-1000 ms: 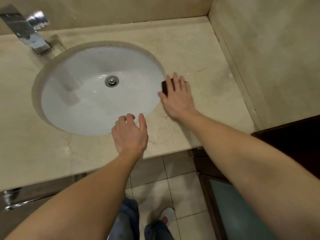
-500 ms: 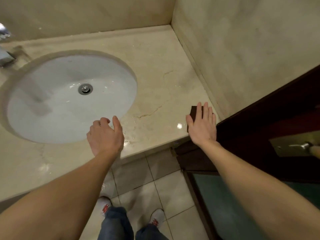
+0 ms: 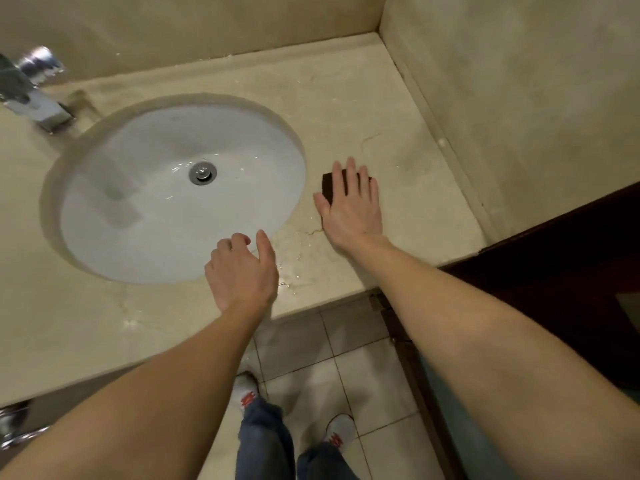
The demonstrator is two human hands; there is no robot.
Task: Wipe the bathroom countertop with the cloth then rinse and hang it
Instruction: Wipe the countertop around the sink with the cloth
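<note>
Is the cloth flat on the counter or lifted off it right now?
Flat: the dark cloth lies on the countertop beside the sink, pressed under the straight fingers of the right hand.

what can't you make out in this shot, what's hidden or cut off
Head view:
- Cloth: mostly under the right hand; only a dark corner shows, so its full shape is hidden.
- Faucet: blurred and cut by the left edge; the spout end is unclear.
- Left hand: its own back hides whether the palm touches the countertop.
- Metal piece at lower left: blurred, cut by the edge.
</note>
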